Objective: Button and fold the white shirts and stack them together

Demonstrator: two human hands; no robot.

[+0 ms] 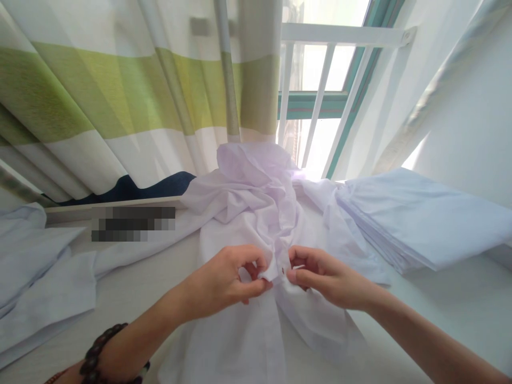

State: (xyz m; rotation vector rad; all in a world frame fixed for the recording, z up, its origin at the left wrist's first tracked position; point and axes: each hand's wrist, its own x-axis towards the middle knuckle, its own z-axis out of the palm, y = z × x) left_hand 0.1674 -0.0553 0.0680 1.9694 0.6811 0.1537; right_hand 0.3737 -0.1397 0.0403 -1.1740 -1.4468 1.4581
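A white long-sleeved garment, which looks like a shirt or coat (236, 234), lies spread and rumpled in front of me, its collar end towards the window. My left hand (236, 274) pinches one front edge between thumb and fingers. Close beside it, my right hand (320, 274) pinches the opposite front edge, where a small dark spot shows near the thumb; I cannot tell whether it is a button or a hole. The two edges nearly meet between my hands. One sleeve (152, 250) stretches out to the left. A dark bead bracelet (98, 352) circles my left wrist.
Folded white cloth (432, 213) is stacked at the right, and more white cloth (40, 282) lies at the left on the pale surface (132, 298). Behind hang a white and green curtain (132, 90) and white window bars (320, 96). A pixelated patch covers something at left.
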